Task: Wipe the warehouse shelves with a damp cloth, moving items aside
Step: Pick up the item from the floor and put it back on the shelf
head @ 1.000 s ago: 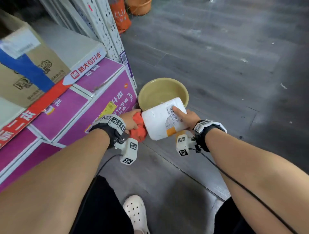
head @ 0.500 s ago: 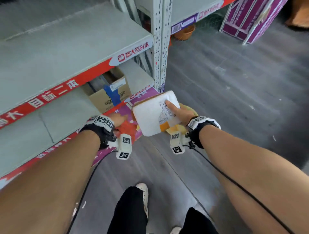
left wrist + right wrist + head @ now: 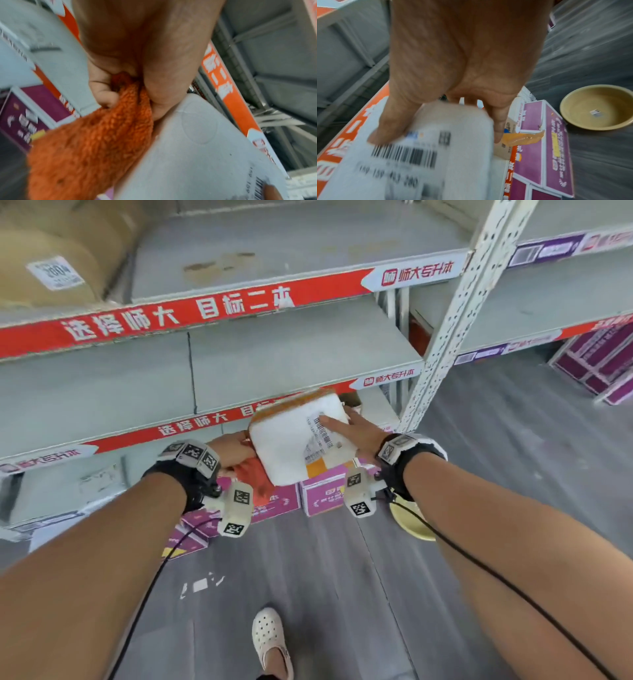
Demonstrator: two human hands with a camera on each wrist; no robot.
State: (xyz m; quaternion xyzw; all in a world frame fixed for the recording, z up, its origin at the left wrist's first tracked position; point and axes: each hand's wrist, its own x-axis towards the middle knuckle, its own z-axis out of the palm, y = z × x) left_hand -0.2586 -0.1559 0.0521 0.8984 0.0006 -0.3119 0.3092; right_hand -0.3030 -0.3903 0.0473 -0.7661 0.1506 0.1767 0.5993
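Note:
I hold a white padded parcel (image 3: 291, 450) with a barcode label between both hands, in front of the lower grey shelves (image 3: 291, 354) with red edge strips. My right hand (image 3: 346, 428) grips its right end, thumb on the label and fingers round the far side. My left hand (image 3: 236, 451) grips a bunched orange cloth (image 3: 255, 479), and its knuckles lie against the parcel's left edge. In the left wrist view the orange cloth (image 3: 96, 142) hangs from the fist beside the parcel (image 3: 197, 155). The right wrist view shows the parcel (image 3: 423, 162) blurred.
A white perforated upright (image 3: 452, 320) divides the shelf bays. Purple boxes (image 3: 322, 494) sit on the floor under the shelves, and more purple boxes (image 3: 599, 364) stand at the right. A yellow basin (image 3: 597, 106) is on the grey floor. Brown sacks (image 3: 44, 258) fill the top shelf's left end.
Both hands have carried the parcel and cloth up from over the basin near the floor to the shelf fronts. My view has risen from the floor to the shelves.

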